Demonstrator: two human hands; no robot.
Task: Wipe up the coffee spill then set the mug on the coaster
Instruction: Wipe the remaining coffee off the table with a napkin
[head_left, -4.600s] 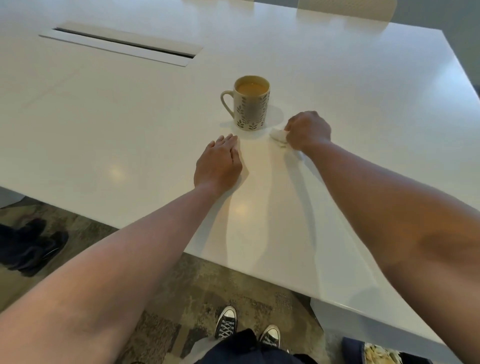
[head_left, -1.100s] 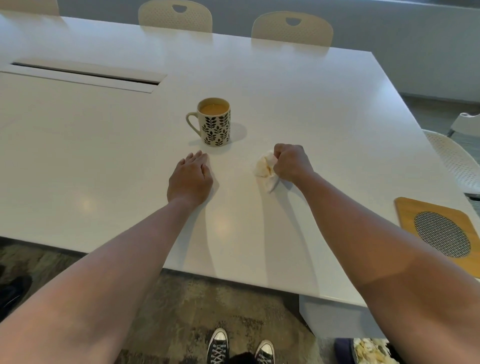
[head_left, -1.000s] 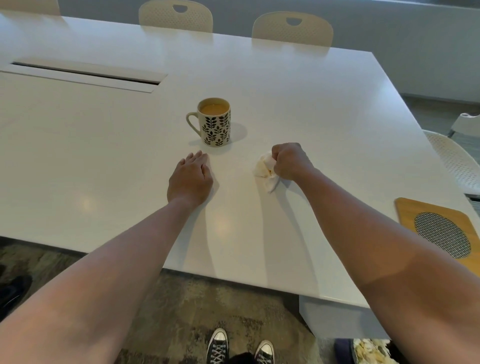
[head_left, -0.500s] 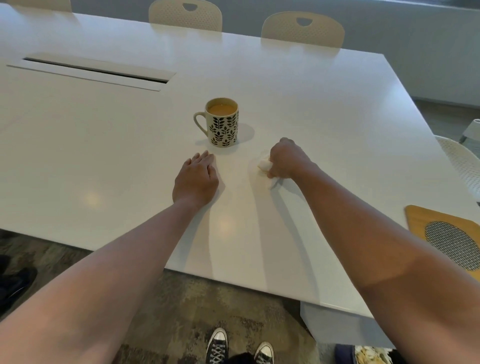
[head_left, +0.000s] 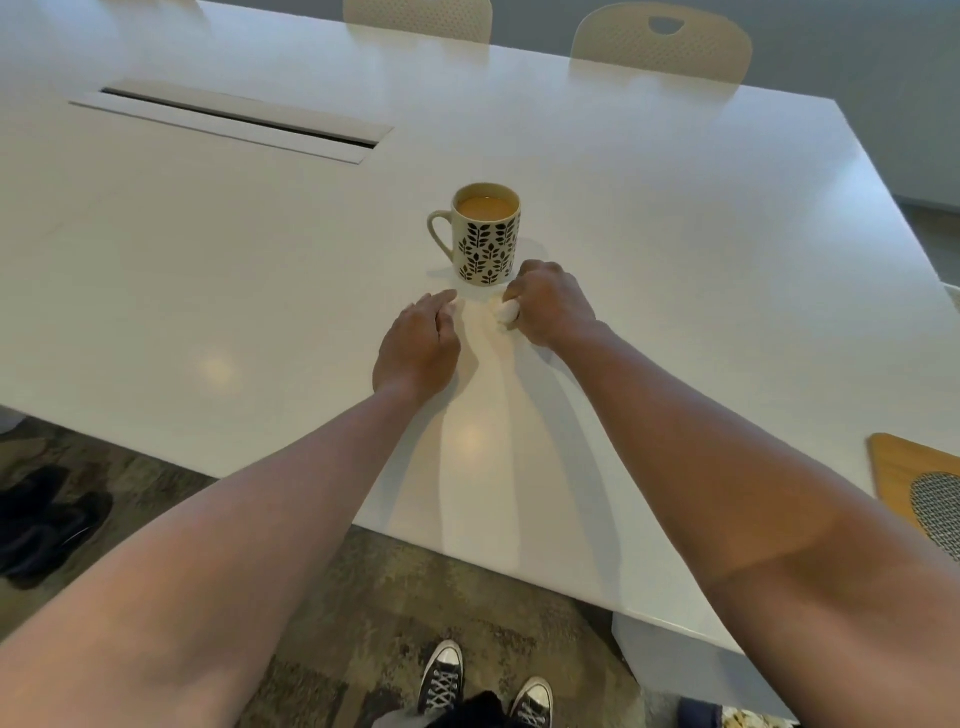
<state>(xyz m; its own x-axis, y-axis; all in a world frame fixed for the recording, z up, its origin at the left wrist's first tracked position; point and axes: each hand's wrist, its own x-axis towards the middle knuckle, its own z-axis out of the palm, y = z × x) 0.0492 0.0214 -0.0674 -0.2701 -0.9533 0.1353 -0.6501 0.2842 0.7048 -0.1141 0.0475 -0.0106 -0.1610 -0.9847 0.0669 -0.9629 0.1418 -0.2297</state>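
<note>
**Ana:** Well, the biggest thing out there was that white desk (head_left: 260, 234), one broad slab, with one long cable slot (head_left: 234, 120) set in it at the far left and two pale chairs (head_left: 662, 39) tucked in at the far edge.

**Ben:** And both bare arms came in across the near edge. The left hand (head_left: 418, 348) lay flat on the desk, fingers fairly straight, holding nothing. I'd say it was there as a brace while the other one worked.

**Ana:** Agreed. The right hand (head_left: 550, 306) was curled tight round one small white wad of tissue (head_left: 506, 310), pressed to the desk just in front of the mug. That looked like wiping to me.

**Ben:** One mug (head_left: 488, 234), leaf-patterned, upright, handle to the left, full of milky coffee almost to the rim. It stood just beyond the two hands, close to the right knuckles; whether they touched, I couldn't tell.

**Ana:** Could you see the spill itself?

**Ben:** Not clearly. Perhaps a faint mark beside the tissue, too pale to call.

**Ana:** And the coaster?

**Ben:** One wooden coaster (head_left: 904, 483) with a mesh centre, at the desk's right edge, cut off by the frame, well apart from the mug. So the mug wasn't on it yet; that step seemed still to come, and that full, it'd want a level carry.
</note>
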